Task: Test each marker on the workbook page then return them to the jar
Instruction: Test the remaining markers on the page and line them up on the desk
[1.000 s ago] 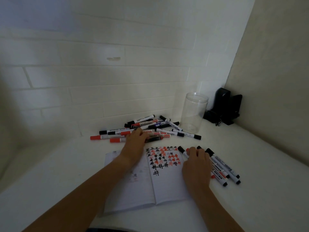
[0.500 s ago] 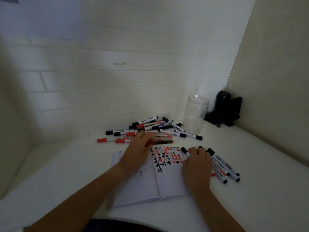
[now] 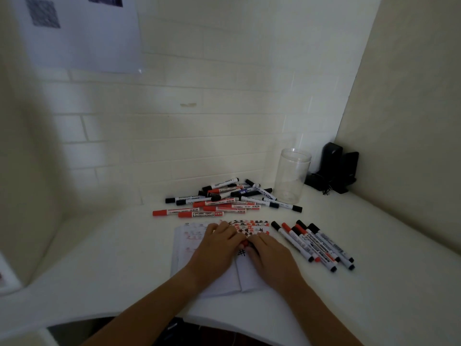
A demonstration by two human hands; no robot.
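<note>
head view has our two hands meeting over the open workbook, a red marker showing only as a sliver between them. our left hand and right hand both curl around it, seemingly to pull its cap, though we cannot tell which end each holds. the page under our knuckles already carries rows of red and black test marks, so a slipped cap or bare tip could smear them or stain our fingers. just right of the workbook lies a row of markers, likely tested; a sharp tug could send our elbow or wrist into them and roll them off. farther back sits the untested pile, and right of it the clear jar, standing empty and light enough to tip.
</note>
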